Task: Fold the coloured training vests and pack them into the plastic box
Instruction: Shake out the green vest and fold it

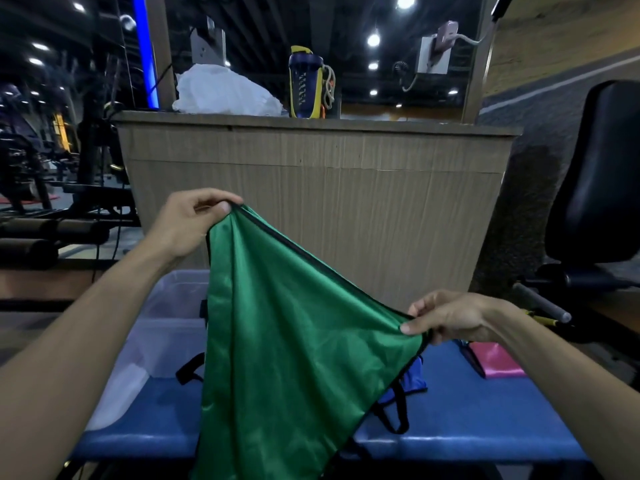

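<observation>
Hanging in the air between two raised hands, the green vest (294, 323) looks thin, shiny and very light; it drapes in soft folds and its lower part falls past the front edge of the blue worktop (467, 420). Cloth like this has no stiffness at all, and I would judge the satin-like surface slippery, so it will slide out of a loose hold and a fold will not stay put unless pressed flat. The black-bound edge seems the sensible place to take it, since the trim gives something firmer to pinch than the bare fabric.

From the head view, the only one, the left hand (187, 225) is held high, its fingers (207, 197) curled over and pinching the top corner of the vest against the thumb. The right hand (450, 317) sits lower and to the right, thumb and fingers closed in a pinch on the other corner, drawing the bound edge taut between the two.

Behind the vest on the left, the clear plastic box (166, 327) stands on the worktop; its inside is partly hidden. A blue vest (417, 374) with black straps peeks out behind the green one, and a pink vest (495, 362) lies near the right hand, on the worktop.
</observation>
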Available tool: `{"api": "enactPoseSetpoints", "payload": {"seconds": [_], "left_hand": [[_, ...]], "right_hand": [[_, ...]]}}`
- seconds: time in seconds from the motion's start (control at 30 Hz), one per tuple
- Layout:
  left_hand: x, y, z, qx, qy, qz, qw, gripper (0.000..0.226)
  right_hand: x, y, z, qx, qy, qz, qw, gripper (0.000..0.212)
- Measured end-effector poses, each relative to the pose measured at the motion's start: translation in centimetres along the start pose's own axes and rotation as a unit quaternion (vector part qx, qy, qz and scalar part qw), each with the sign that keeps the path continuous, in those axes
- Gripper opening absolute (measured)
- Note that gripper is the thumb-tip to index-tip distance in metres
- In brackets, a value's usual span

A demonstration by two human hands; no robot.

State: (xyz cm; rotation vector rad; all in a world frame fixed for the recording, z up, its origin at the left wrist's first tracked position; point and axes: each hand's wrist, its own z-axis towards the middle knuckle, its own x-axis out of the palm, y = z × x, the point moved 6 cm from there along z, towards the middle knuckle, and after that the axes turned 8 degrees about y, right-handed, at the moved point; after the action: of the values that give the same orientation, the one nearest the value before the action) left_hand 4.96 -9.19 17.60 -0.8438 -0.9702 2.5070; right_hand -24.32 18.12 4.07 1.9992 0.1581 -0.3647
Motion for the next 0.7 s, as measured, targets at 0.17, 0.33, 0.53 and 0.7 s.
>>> {"api": "enactPoseSetpoints", "payload": {"seconds": [0.17, 0.33, 0.53, 0.7], "left_hand": [[1.1, 0.9, 0.0, -0.044, 0.07, -0.086, 0.993, 0.018], [2.1, 2.2, -0.7, -0.083, 0.141, -0.088, 0.982, 0.018], [3.9, 5.7, -2.6, -0.11, 0.21, 0.114, 0.965, 0.021], [2.5, 5.3, -4.7, -0.013, -0.083, -0.009, 0.996, 0.021]], "right_hand": [[-0.5, -0.6, 0.4, -0.046, -0.019, 0.09, 0.995, 0.019], [-2.8, 1.0, -0.8, -0.153, -0.127, 0.177, 0.964, 0.017], [-6.2, 2.0, -1.3, -0.264, -0.263, 0.242, 0.896, 0.035], [-6.7, 1.8, -2.3, -0.321, -0.318, 0.125, 0.883, 0.041]]}}
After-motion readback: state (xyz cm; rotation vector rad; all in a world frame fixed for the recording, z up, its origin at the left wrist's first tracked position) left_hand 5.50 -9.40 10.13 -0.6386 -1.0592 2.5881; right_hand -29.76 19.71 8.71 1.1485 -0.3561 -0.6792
